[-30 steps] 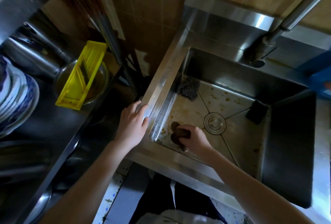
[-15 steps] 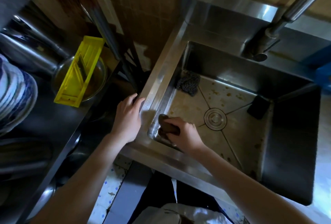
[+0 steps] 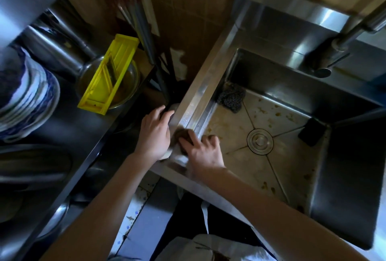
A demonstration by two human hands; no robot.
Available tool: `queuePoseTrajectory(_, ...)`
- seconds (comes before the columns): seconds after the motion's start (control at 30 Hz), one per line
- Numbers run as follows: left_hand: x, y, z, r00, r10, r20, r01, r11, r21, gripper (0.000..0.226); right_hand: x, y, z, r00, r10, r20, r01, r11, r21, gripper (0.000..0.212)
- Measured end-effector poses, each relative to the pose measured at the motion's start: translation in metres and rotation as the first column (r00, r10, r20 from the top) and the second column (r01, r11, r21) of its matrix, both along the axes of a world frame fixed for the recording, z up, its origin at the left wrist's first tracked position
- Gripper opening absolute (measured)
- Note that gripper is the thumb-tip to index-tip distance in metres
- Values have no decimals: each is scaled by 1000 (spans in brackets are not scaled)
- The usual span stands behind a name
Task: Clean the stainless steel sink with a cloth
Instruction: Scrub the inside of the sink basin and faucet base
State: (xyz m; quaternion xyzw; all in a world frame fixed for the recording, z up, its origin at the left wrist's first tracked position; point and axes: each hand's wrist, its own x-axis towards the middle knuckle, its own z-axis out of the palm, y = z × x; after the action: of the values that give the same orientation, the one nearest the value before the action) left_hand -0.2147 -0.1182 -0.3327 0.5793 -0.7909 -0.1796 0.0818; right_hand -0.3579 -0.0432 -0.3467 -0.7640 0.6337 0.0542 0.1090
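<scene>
At the front-left corner of the sink [image 3: 200,98], I am watching the right hand [image 3: 203,151] pressing the brown cloth [image 3: 180,134] onto the rim, fingers spread over it. The left hand [image 3: 155,133] is resting against the rim's outer edge, fingers together. A steel scourer [image 3: 230,99] and a dark sponge [image 3: 311,132] are lying in the stained basin.
</scene>
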Motion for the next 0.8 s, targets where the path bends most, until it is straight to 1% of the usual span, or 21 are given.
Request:
queuePoseTrajectory(0.1, 1, 2, 0, 1000, -18, 0, 18, 1000, -2, 45, -12, -17, -3, 993, -118, -2, 118, 991, 56, 78)
queuePoseTrajectory(0.17, 1, 4, -1, 1000, -24, -10, 24, 1000, -4, 45, -21, -30, -5, 979, -203, 2, 203, 977, 58, 79)
queuePoseTrajectory(0.23, 1, 4, -1, 999, -36, -17, 35, 999, -9, 44, -32, -42, -9, 957, -291, 10, 289, 955, 62, 73)
queuePoseTrajectory(0.3, -1, 3, -1, 999, -45, -25, 44, 999, -16, 43, -48, -50, -15, 926, -377, -22, 377, 918, 127, 62)
queuePoseTrajectory(0.33, -2, 2, -1, 999, -46, -29, 46, 999, -20, 42, -58, -51, -19, 903, -428, -44, 428, 885, 185, 54)
queuePoseTrajectory(0.43, -5, 1, -1, 998, -58, -31, 57, 998, -26, 41, -95, -38, -33, 807, -583, -88, 572, 737, 361, 28)
queuePoseTrajectory(0.5, -6, 0, -2, 998, -61, -28, 61, 998, -24, 42, -116, -19, -41, 754, -644, -125, 630, 658, 413, 23)
queuePoseTrajectory(0.57, -9, 0, -3, 998, -64, -16, 63, 998, -8, 43, -129, 1, -45, 723, -678, -131, 654, 611, 446, 26)
queuePoseTrajectory(0.6, -10, 0, -4, 998, -66, -10, 66, 998, -1, 43, -133, 10, -45, 717, -687, -116, 653, 604, 457, 31)
queuePoseTrajectory(0.67, -12, 0, -5, 998, -70, 1, 70, 997, 17, 44, -134, 20, -43, 722, -690, -43, 633, 634, 444, 40)
queuePoseTrajectory(0.73, -15, -1, -5, 997, -73, 0, 73, 997, 29, 43, -126, 20, -37, 748, -661, 58, 597, 708, 376, 47)
queuePoseTrajectory(0.8, -17, -2, -6, 997, -76, -6, 76, 997, 27, 43, -109, 9, -28, 794, -593, 135, 547, 793, 268, 51)
